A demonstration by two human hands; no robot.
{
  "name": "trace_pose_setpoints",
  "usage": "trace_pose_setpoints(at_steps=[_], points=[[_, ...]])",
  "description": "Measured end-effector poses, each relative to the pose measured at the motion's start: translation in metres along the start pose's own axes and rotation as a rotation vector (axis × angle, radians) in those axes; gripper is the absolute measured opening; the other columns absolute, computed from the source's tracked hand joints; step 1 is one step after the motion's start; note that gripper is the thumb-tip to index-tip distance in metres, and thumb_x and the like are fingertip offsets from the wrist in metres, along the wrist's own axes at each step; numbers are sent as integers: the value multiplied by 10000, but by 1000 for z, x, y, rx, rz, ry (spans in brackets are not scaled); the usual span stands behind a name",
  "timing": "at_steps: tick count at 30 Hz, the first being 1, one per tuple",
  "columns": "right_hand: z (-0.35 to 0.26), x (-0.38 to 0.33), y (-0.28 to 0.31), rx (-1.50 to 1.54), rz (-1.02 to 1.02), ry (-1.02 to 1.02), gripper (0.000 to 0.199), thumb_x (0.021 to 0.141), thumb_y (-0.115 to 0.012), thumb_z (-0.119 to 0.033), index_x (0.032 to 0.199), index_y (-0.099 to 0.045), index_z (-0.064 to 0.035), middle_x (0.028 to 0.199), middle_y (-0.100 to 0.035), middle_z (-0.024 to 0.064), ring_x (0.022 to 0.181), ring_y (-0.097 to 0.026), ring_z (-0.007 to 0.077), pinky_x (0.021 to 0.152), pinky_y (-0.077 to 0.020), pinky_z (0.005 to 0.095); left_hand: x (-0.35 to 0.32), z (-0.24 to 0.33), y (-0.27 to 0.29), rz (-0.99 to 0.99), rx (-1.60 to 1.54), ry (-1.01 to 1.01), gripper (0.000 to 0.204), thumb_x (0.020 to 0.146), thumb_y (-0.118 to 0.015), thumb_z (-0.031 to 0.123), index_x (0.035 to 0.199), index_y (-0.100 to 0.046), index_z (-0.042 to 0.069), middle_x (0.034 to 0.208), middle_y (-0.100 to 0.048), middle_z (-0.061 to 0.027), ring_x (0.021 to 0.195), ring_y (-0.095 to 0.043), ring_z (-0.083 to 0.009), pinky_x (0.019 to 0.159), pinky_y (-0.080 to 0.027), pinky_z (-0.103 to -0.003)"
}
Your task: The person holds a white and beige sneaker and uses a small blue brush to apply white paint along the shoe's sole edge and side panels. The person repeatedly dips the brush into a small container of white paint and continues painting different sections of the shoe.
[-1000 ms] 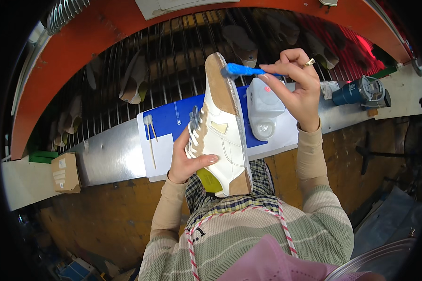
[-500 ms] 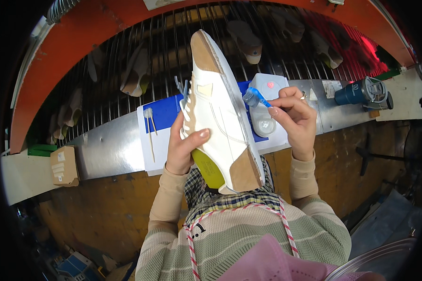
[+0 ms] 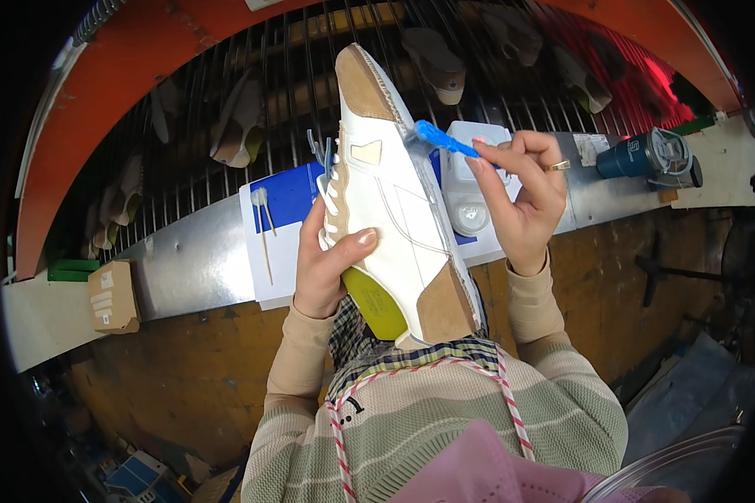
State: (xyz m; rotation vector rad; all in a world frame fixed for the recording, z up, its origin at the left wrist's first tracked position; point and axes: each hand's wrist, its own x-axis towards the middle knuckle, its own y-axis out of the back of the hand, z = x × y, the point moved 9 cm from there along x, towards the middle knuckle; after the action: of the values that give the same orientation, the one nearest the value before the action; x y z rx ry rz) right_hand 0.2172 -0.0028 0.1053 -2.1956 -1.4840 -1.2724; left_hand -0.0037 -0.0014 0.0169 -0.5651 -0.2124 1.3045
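Observation:
My left hand [image 3: 323, 268] is closed round a white and tan sneaker [image 3: 394, 205], thumb on its side near the opening. The sneaker is tilted with its toe pointing away from me; white laces and a yellow-green insole show. Between the thumb and fingertips of my right hand [image 3: 524, 193] is a small blue brush [image 3: 446, 141]. Its bristled head touches the edge where the upper meets the sole, near the toe. Behind the right hand stands a translucent plastic container [image 3: 459, 180] with a small round clear cup [image 3: 470, 218] at its near end.
Two white-tipped sticks [image 3: 264, 243] lie on white and blue sheets over a metal ledge [image 3: 189, 260]. Beyond it, several shoes [image 3: 434, 63] rest on a rack of dark bars. A blue tumbler [image 3: 637, 157] stands at right, a cardboard box [image 3: 113, 298] at left.
My right hand has moved slightly left and up, bringing the brush head from beside the sneaker onto its sole edge. The left hand still holds the sneaker, which has shifted slightly.

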Motion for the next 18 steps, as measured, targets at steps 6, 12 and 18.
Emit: trace_pose_setpoints(at_steps=[6, 12, 18], points=[[-8, 23, 2, -116, 30, 178, 244, 727, -827, 12, 961, -762, -5, 927, -492, 51, 686, -488, 106, 565, -396, 236, -2, 0, -3, -8, 59, -2, 696, 827, -711, 81, 1436, -397, -42, 1253, -619, -166, 1104, -647, -222, 934, -523, -320], [-6, 35, 5, -70, -101, 237, 240, 717, -831, -3, 948, -766, -13, 911, -502, 44, 665, -473, 95, 548, -368, 227, -1, 0, -4, -15, 7, 4, 702, 832, -698, 83, 1446, -384, -43, 1270, -610, -176, 1110, -645, -230, 942, -520, -324], [0, 26, 13, -3, -233, 160, 232, 708, -828, -8, 933, -774, -33, 900, -508, 41, 635, -459, 83, 542, -361, 219, 1, -1, 3, 3, -33, 6, 729, 841, -690, 102, 1470, -349, -38, 1290, -600, -185, 1125, -639, -235, 957, -515, -328]])
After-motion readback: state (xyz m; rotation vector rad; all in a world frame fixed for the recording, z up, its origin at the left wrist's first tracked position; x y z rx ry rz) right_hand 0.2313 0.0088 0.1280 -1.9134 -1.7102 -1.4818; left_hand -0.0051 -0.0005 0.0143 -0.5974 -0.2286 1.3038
